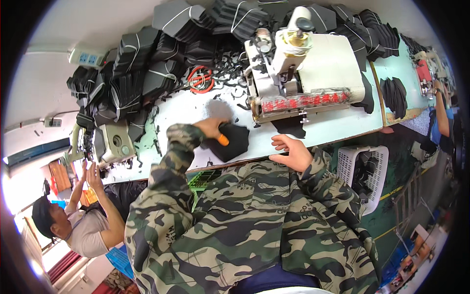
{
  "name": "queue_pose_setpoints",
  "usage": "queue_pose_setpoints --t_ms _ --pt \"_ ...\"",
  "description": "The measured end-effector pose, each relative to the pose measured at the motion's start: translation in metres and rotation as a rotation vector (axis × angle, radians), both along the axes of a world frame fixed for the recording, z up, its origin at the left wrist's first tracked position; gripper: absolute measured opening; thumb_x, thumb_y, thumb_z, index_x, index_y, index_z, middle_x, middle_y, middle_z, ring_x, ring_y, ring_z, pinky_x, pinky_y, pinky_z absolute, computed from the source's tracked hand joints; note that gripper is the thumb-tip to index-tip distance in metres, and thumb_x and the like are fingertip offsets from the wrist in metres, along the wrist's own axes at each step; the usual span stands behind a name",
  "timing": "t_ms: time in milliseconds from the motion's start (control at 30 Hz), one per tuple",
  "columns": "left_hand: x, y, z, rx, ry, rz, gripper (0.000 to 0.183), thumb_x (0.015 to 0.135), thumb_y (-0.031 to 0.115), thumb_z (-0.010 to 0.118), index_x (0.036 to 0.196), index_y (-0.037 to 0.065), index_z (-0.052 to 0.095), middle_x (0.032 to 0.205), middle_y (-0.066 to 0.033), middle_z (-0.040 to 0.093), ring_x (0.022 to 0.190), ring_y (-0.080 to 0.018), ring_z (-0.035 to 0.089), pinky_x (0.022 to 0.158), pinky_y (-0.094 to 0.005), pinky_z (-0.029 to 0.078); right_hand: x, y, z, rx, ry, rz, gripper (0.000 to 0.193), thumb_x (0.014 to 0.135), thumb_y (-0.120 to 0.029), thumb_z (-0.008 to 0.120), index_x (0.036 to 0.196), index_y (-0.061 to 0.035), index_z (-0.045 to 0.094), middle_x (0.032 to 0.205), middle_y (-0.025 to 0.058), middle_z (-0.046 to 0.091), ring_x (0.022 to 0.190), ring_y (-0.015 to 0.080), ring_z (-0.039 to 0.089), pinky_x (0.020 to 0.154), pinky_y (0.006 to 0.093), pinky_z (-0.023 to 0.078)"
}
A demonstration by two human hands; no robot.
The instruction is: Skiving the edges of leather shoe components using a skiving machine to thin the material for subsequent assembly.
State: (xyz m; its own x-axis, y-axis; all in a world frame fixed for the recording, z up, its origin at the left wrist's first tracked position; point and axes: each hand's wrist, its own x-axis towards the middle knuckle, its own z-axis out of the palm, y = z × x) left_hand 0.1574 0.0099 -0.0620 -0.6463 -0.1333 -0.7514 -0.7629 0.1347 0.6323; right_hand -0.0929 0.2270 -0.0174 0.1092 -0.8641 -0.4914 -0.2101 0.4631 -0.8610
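My left hand is at the upper edge of a small pile of black cut sheet pieces on the white tabletop. An orange cover sits on one digit, which presses on the pile; the hand's other fingers are partly hidden. My right hand hovers by the table's front edge with its fingers apart and nothing in them. Just beyond it, a black piece lies under the front of a cream-coloured machine, which has a roller-like front bar and a knob on top.
Tied black bundles are heaped along the back. Red-handled scissors lie among black scraps. A white plastic basket holding black pieces stands below at right. A co-worker sits at left by another machine.
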Motion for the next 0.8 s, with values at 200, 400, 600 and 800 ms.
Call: queue_pose_setpoints --t_ms 200,400,600,800 --pt "-0.034 -0.011 0.0 -0.368 0.114 -0.139 0.075 0.064 0.027 0.082 0.126 0.001 0.049 0.111 -0.021 0.061 0.104 -0.0353 0.058 0.089 -0.0377 0.046 -0.01 0.005 -0.024 -0.03 0.141 0.01 0.053 0.076 -0.027 0.074 0.117 -0.0009 0.053 0.104 0.0163 0.065 0.092 0.0249 0.064 0.079 0.0346 0.05" --pt "-0.045 -0.041 -0.037 -0.401 0.131 0.485 0.043 0.089 0.018 0.056 0.127 -0.001 0.047 0.115 -0.0172 0.061 0.094 -0.0249 0.065 0.079 -0.0319 0.051 -0.056 -0.008 -0.009 -0.046 0.109 -0.173 0.047 0.079 -0.024 0.073 0.115 0.001 0.055 0.103 0.0175 0.066 0.088 0.0214 0.065 0.075 0.0316 0.051" --pt "-0.099 -0.052 -0.055 0.068 0.17 0.948 0.027 0.096 0.014 0.037 0.115 -0.002 0.047 0.099 -0.0205 0.063 0.078 -0.0278 0.068 0.061 -0.0331 0.056 -0.088 0.011 -0.05 0.302 0.011 -0.402 0.054 0.082 -0.028 0.071 0.117 0.0056 0.05 0.094 0.0178 0.066 0.073 0.021 0.067 0.059 0.031 0.052" --pt "-0.102 -0.039 -0.073 -0.113 0.265 1.004 0.024 0.094 0.01 0.034 0.097 -0.006 0.053 0.074 -0.0186 0.066 0.056 -0.0242 0.066 0.047 -0.0306 0.052 -0.077 -0.013 -0.103 0.558 -0.096 -0.411 0.036 0.079 -0.022 0.068 0.109 -0.0042 0.059 0.092 0.0191 0.066 0.072 0.0258 0.066 0.056 0.0354 0.05"
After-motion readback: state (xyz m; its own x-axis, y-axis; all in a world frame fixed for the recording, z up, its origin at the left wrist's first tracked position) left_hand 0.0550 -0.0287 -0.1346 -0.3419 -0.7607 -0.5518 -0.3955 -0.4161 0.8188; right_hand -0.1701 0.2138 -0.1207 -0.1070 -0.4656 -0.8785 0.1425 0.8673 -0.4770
